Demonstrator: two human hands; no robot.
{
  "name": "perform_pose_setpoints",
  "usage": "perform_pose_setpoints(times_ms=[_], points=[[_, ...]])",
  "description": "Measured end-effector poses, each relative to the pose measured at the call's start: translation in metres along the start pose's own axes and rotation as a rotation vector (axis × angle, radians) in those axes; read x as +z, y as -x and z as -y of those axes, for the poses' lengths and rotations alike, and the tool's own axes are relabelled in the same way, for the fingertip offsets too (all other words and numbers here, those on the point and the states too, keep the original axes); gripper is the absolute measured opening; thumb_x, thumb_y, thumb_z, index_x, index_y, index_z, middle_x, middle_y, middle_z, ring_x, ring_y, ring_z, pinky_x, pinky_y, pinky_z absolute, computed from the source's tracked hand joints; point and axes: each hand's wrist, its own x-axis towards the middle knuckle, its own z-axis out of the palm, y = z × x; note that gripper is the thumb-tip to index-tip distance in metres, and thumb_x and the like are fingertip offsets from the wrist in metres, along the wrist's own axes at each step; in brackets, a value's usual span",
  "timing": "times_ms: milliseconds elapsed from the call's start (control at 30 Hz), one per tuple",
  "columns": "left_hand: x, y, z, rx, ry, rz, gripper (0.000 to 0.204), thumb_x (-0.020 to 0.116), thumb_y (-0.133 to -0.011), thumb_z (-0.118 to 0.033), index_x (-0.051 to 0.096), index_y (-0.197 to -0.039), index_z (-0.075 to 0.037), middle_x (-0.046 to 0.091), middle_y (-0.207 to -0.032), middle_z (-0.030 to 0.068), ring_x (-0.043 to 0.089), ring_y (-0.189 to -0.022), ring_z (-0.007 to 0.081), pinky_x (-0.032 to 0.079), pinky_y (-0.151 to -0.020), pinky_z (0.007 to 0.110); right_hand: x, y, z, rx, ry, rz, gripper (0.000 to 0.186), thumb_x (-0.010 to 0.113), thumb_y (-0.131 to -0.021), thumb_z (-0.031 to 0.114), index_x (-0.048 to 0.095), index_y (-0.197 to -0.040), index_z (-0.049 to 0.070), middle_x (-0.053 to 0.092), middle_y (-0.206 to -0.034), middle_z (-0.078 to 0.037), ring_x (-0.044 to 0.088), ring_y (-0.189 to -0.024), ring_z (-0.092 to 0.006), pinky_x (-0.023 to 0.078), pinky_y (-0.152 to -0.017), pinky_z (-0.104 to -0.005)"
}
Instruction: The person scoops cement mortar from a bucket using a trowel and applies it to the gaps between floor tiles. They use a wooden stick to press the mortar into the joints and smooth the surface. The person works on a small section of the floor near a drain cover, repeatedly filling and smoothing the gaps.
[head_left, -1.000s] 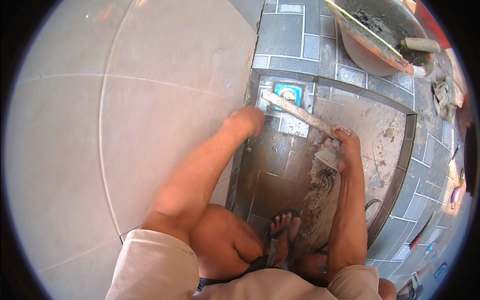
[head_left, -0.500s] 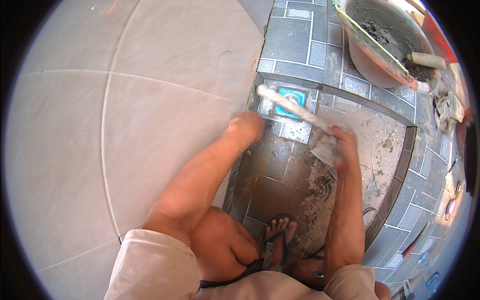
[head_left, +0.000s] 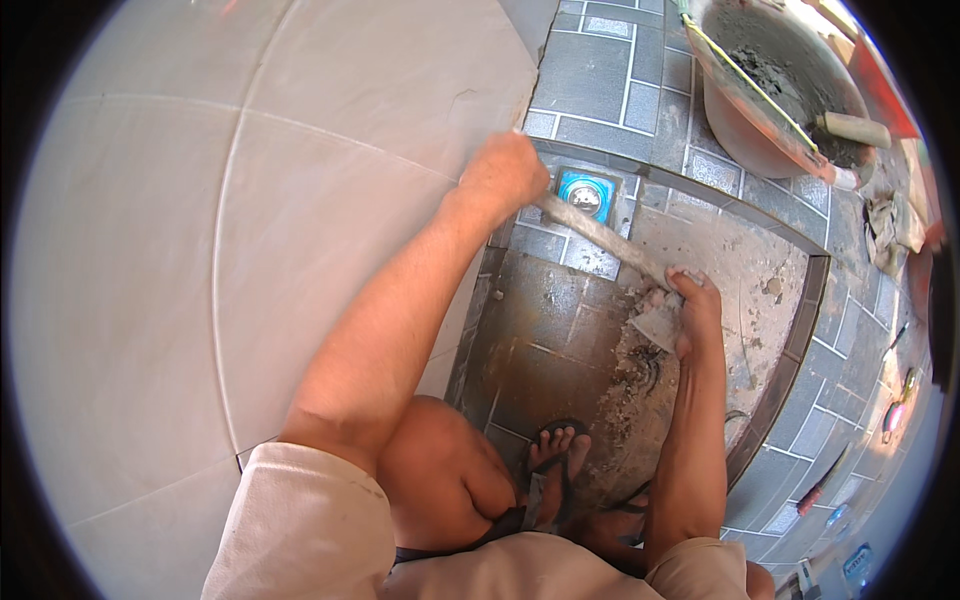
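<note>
A long, pale, mortar-smeared stick-like thing (head_left: 600, 235) slants across the tiled recess, below the drain. My left hand (head_left: 505, 175) is closed around its upper left end, beside the large beige slab. At its lower right end, my right hand (head_left: 695, 305) is closed on it. A rough grey piece with a flat edge (head_left: 655, 325) shows under my right fingers; whether it belongs to the stick I cannot tell. Just above the stick lies the square floor drain (head_left: 585, 197) with its blue surround. Wet brown film and grey crumbs cover the recess floor (head_left: 560, 320).
A tub of grey mortar (head_left: 745, 125) stands at the upper right, with a pale cylindrical handle (head_left: 855, 128) over its rim. A crumpled cloth (head_left: 885, 230) lies beyond the raised recess curb (head_left: 800, 330). A red-handled tool (head_left: 810, 500) is at the far right. My sandalled foot (head_left: 557, 455) is in the recess.
My left hand has moved up from the recess edge and taken hold of the stick's far end. My right hand has shifted slightly and keeps its hold.
</note>
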Motion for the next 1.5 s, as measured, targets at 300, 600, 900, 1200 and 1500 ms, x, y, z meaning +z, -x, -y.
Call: perform_pose_setpoints(times_ms=[300, 600, 900, 1200, 1500], points=[[-0.005, -0.006, 0.009, 0.005, 0.162, -0.376, 0.03, 0.056, -0.09, -0.011, 0.076, -0.101, 0.008, 0.073, -0.099, 0.0333, 0.073, -0.1, 0.0478, 0.058, -0.094, 0.051, 0.01, 0.008, -0.015, 0.069, 0.045, 0.048, 0.013, 0.068, -0.095, 0.007, 0.062, -0.106, 0.003, 0.074, -0.091, -0.02, 0.067, -0.064, -0.0236, 0.062, -0.061, -0.041], [-0.017, -0.001, 0.002, -0.017, 0.353, -0.496, 0.029, 0.059, -0.09, -0.009, 0.074, -0.105, 0.01, 0.073, -0.109, 0.0341, 0.071, -0.106, 0.0477, 0.058, -0.096, 0.051, 0.008, 0.005, -0.007, 0.055, 0.073, 0.059, 0.013, 0.067, -0.096, 0.009, 0.064, -0.106, 0.001, 0.075, -0.093, -0.02, 0.068, -0.065, -0.0224, 0.062, -0.062, -0.0401], [-0.102, 0.112, -0.012, -0.097, 0.793, -0.299, 0.03, 0.058, -0.104, -0.023, 0.071, -0.111, 0.003, 0.078, -0.1, 0.0118, 0.063, -0.062, 0.015, 0.046, -0.058, 0.032, 0.014, 0.022, -0.013, 0.086, 0.034, 0.003, 0.017, 0.067, -0.096, 0.007, 0.064, -0.111, -0.001, 0.074, -0.095, -0.02, 0.069, -0.068, -0.0246, 0.063, -0.062, -0.0409], [-0.05, 0.281, 0.012, 0.084, 1.157, -0.127, 0.017, 0.065, -0.106, -0.017, 0.072, -0.104, -0.001, 0.076, -0.099, 0.0085, 0.061, -0.069, 0.007, 0.05, -0.061, 0.023, 0.02, 0.032, -0.021, 0.12, 0.072, 0.007, 0.018, 0.064, -0.098, 0.009, 0.066, -0.109, -0.005, 0.075, -0.097, -0.021, 0.069, -0.068, -0.024, 0.062, -0.064, -0.0391], [-0.012, 0.282, 0.011, 0.348, 0.56, 0.199, 0.037, 0.063, -0.102, -0.029, 0.068, -0.122, 0.001, 0.071, -0.119, 0.022, 0.067, -0.112, 0.0432, 0.054, -0.094, 0.05, 0.019, 0.027, 0.025, 0.067, 0.013, -0.086, 0.018, 0.06, -0.099, 0.005, 0.063, -0.113, -0.007, 0.074, -0.099, -0.024, 0.067, -0.066, -0.0255, 0.062, -0.062, -0.0419]])
